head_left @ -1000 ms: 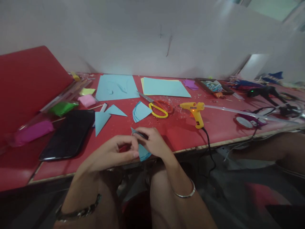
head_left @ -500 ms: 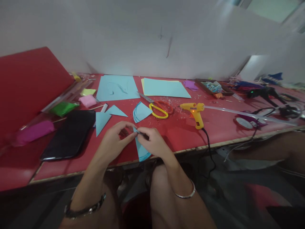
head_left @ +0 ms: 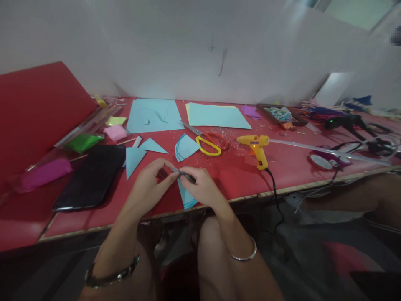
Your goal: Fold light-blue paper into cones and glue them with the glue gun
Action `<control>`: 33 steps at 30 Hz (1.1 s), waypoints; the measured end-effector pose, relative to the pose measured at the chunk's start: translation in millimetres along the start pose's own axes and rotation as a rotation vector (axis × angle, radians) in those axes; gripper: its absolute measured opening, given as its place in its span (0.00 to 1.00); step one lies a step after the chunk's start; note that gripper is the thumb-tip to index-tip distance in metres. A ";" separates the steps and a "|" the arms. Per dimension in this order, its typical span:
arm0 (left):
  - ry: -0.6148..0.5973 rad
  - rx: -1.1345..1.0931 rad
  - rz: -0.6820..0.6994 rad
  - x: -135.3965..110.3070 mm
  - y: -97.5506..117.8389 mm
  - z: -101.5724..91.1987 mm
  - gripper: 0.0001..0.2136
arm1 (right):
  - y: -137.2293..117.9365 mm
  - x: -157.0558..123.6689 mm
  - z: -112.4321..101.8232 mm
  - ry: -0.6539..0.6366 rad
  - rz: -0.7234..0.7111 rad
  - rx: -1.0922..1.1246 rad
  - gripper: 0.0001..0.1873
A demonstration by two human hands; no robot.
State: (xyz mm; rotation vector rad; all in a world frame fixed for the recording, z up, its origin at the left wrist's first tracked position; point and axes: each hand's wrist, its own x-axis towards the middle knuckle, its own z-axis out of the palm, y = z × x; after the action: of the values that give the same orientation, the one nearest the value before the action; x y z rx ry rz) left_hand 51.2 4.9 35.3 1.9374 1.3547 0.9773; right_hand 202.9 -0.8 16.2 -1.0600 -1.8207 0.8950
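Note:
My left hand point(head_left: 152, 179) pinches the narrow tip of a light blue paper wedge point(head_left: 185, 196) between thumb and fingers. The wedge hangs down over the red table, with darker blue curved lines along its wide end. Against that same tip, my right hand point(head_left: 200, 184) grips a slim dark tool point(head_left: 189, 177); its exact kind is hard to make out. Just beyond my hands lies a blue paper fan piece point(head_left: 186, 148) with curved lines. Blue paper triangles point(head_left: 134, 160) rest left of my left hand.
Yellow-and-red-handled scissors point(head_left: 208, 144) lie behind my hands. A yellow glue gun point(head_left: 255, 148) with a lit light and a long clear glue stick is at right. A black tablet-like slab point(head_left: 92, 177), clay packets point(head_left: 115, 132) and blue paper sheets point(head_left: 216, 115) also occupy the table.
My fingers have drawn closer together at the wedge's tip, and the dark tool shows more. The wedge's wide end has shifted up slightly.

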 end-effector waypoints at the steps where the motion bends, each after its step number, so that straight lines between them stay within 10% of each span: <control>1: -0.002 -0.008 0.001 0.0 -0.3 0.0 0.09 | -0.2 0.0 -0.1 -0.003 0.000 -0.001 0.08; 13: 0.043 -0.055 -0.048 -0.5 0.8 1.4 0.09 | -0.8 0.0 -0.2 -0.024 0.033 -0.004 0.11; 26: 0.570 -0.676 -0.125 5.4 -2.6 1.5 0.06 | 3.1 4.6 -0.4 0.146 0.240 0.495 0.12; 33: 0.342 -0.545 -0.207 2.7 -0.8 7.9 0.10 | -0.4 4.9 -1.4 0.095 0.204 0.531 0.09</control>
State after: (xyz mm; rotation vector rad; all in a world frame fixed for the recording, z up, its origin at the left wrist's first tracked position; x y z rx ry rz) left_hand 57.9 7.3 30.8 1.2411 1.2617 1.4382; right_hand 202.5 3.6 18.6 -0.9303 -1.3023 1.3338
